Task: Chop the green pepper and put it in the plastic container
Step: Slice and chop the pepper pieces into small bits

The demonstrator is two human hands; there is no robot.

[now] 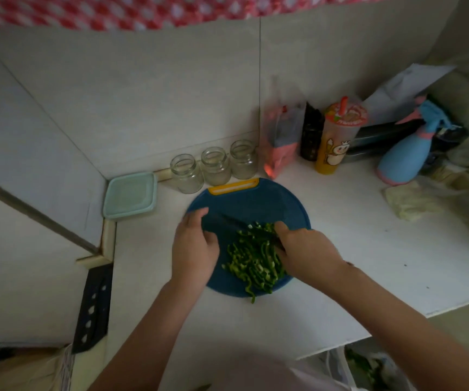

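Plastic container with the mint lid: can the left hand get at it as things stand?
Probably yes. The plastic container sits beyond the left hand, left of the cutting board, with only bare counter between them. Its lid is on.

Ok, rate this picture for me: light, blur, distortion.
Head view: dim, underexposed, no glare; wide-angle lens bows the wall seams and counter edge; left hand slightly motion-blurred; the knife in the right hand nearly vanishes against the blue cutting board; green pepper strips read clearly.
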